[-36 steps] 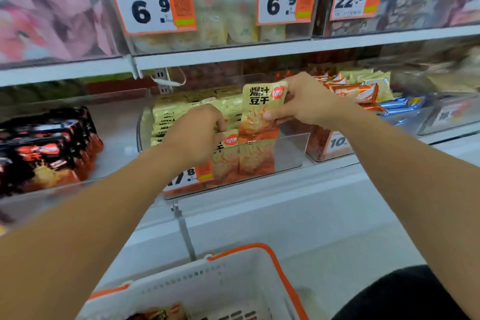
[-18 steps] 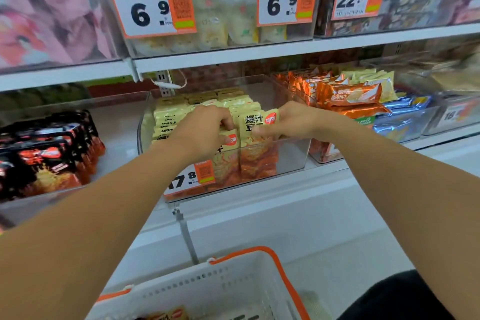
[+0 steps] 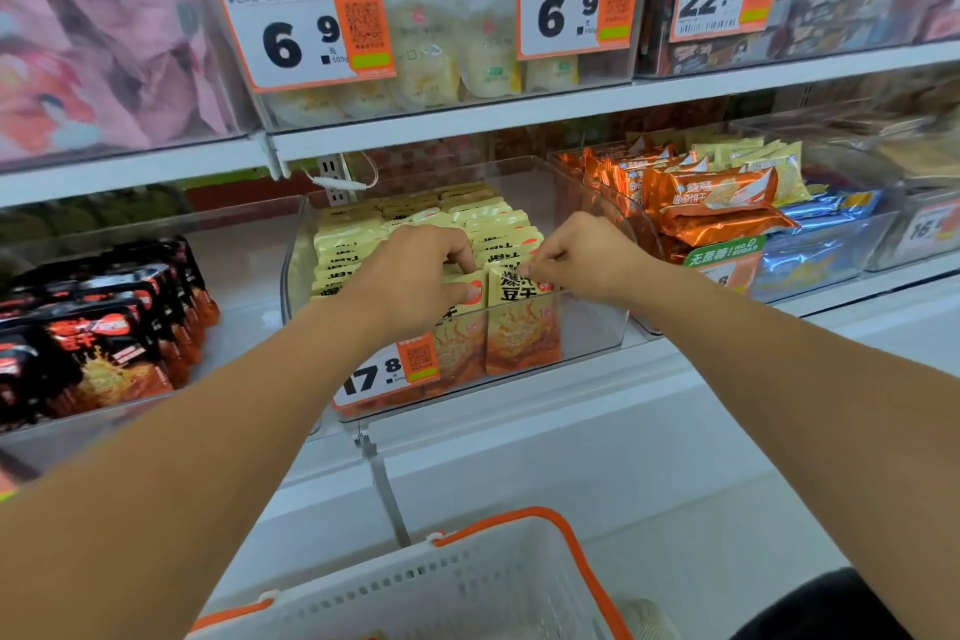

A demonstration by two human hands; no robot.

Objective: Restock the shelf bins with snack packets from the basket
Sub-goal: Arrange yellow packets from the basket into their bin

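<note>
A clear shelf bin (image 3: 592, 327) on the middle shelf holds rows of yellow-and-orange snack packets (image 3: 457, 218). My right hand (image 3: 582, 257) pinches the top edge of the front packet (image 3: 522, 327), which stands upright against the bin's front wall. My left hand (image 3: 415, 276) is curled round the tops of the packets just left of it. The white basket (image 3: 467, 587) with orange handles sits low in front of me; its contents are out of sight.
Black snack packets (image 3: 98, 343) fill the bin to the left. Orange, yellow and blue packets (image 3: 717, 203) fill the bin to the right. The upper shelf carries bins with price tags (image 3: 306, 31). A white ledge (image 3: 571, 442) runs below the bins.
My right hand has lowered the packet from above the bin down into the front row. My left hand has stayed on the neighbouring packets. The camera has tilted slightly.
</note>
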